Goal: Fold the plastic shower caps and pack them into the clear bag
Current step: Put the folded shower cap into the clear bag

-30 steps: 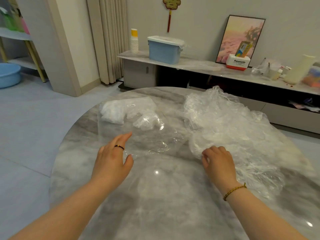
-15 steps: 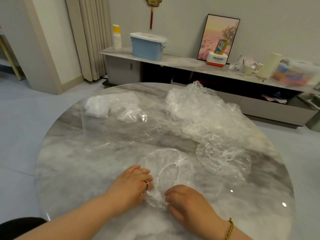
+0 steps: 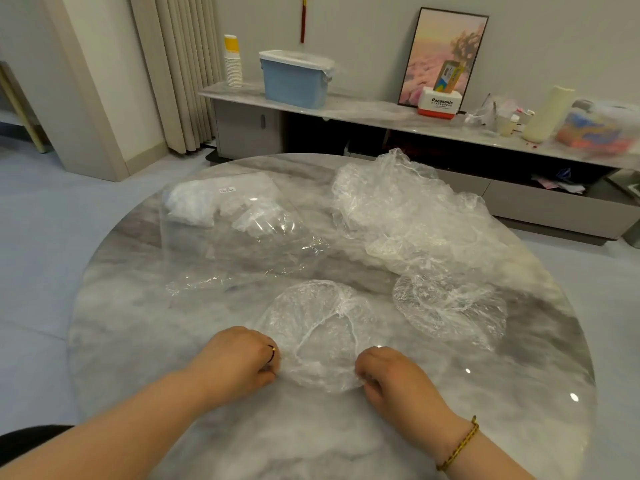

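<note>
Two hands on one cap.

Head view: the near cap (image 3: 318,327) lies flattened on the marble table (image 3: 138,323) directly in front of the person, its elastic rim showing as a white loop. The left hand (image 3: 239,358) curls at the cap's near-left edge, fingers bunched together and pinching the film. The right hand (image 3: 391,379) does the same at the near-right edge (fingertips on both are tucked out of sight, so the pinch is probably thumb against forefinger). A second cap (image 3: 450,306) lies spread just to the right, apart from the first. The loose pile (image 3: 408,216) of unfolded caps sits beyond it. The clear bag (image 3: 235,244) lies flat at the far left, with white folded caps (image 3: 190,206) at its far end.

Judgement: the first fold is in hand.
- Lift the near edge evenly with both hands and carry it over to meet the far edge, so the elastic halves line up.
- Press flat from the crease outward to push the air out.
- The film looks thin and clingy; a low, slow lift should stop it billowing or sliding on the polished top.
- Fold on to a strip narrow enough for the bag.
</note>
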### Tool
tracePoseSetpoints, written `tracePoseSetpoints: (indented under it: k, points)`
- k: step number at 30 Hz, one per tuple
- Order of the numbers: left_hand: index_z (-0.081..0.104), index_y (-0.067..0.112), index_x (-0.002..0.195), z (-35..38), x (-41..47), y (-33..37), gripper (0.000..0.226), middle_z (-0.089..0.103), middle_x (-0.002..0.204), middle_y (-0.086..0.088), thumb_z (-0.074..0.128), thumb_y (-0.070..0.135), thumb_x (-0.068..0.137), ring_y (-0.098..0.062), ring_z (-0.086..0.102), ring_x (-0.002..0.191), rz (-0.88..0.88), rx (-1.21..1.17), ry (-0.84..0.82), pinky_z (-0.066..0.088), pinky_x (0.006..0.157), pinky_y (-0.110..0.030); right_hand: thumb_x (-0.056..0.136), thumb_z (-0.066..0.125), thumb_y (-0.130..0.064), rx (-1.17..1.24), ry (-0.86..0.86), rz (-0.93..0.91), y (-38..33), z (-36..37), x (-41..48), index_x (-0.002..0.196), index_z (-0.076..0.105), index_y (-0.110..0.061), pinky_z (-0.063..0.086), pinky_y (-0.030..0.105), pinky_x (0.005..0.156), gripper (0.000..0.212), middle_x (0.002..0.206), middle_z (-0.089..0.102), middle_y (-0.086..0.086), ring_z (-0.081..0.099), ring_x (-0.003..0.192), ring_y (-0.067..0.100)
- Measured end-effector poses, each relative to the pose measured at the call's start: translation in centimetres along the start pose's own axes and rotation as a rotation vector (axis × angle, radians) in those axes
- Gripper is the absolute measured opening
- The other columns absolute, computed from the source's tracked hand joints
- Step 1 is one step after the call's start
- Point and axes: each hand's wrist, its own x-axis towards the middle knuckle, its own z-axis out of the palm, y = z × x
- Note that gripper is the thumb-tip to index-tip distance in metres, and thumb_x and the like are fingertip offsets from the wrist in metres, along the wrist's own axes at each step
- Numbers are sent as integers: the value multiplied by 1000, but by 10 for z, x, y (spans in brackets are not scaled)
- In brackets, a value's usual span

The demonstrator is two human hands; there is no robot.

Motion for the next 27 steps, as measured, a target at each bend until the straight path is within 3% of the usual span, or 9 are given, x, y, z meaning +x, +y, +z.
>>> tracePoseSetpoints:
  k: [4,7,9,11,14,17,20,24,27]
  points:
    - [53,34,37,-15,2,3,15,48,42,27,56,48,35,9,43,36,-16,56,-46,6,42,-5,61,46,-17,-14,84,74,9,-9,6,58,62,-24,37,9,64,18,57,59,-16,51,61,3]
    - [65,28,77,-6,3,6,16,60,72,19,60,43,77,-3,53,67,-50,-56,-92,12,45,-4,66,56,-8,53,135,150,10,-13,7,70,64,-17,36,8,67,13,65,60,-11,48,73,7]
    - [55,27,92,-3,3,8,15,49,75,17,49,42,91,-7,43,80,-150,-161,-216,22,53,-7,83,57,-6,190,0,362,5,-20,8,91,59,-15,36,5,65,13,78,54,-14,47,70,3]
    - [44,29,86,-3,4,10,15,37,71,19,49,43,92,-6,41,81,-194,-253,-203,26,57,-8,88,56,-14,409,-160,611,-1,-20,10,98,47,-17,38,8,57,14,80,50,-12,48,63,2]
    - [51,27,91,0,3,8,15,36,73,23,52,42,90,-3,42,82,-229,-372,-157,29,61,-6,91,55,-21,903,-115,1005,-9,-21,16,98,45,-9,43,18,41,17,81,53,4,56,52,14]
    - [57,19,102,2,4,10,28,39,76,24,56,44,88,6,42,72,-211,-416,-166,31,65,-6,94,48,-32,1268,-141,1203,-13,-28,20,94,46,-10,48,24,39,23,87,56,13,62,52,20]
    - [54,22,99,-3,4,17,54,43,82,23,44,66,68,3,44,75,-154,-417,-157,30,65,-6,93,51,-25,1438,-158,1238,-14,-27,22,105,46,-6,51,26,42,23,98,56,19,64,55,20]
    - [49,33,122,-3,1,20,71,47,123,26,38,60,57,3,48,110,-28,-353,-70,31,84,-3,89,49,8,1395,3,1211,-13,-20,24,112,42,-5,46,20,38,27,67,49,10,50,47,14]
    - [71,39,91,-3,4,15,50,65,98,29,34,47,60,12,62,84,41,-185,-82,41,68,0,88,48,9,1186,74,1119,-4,-24,25,105,49,-7,31,16,34,23,65,48,5,41,37,7]
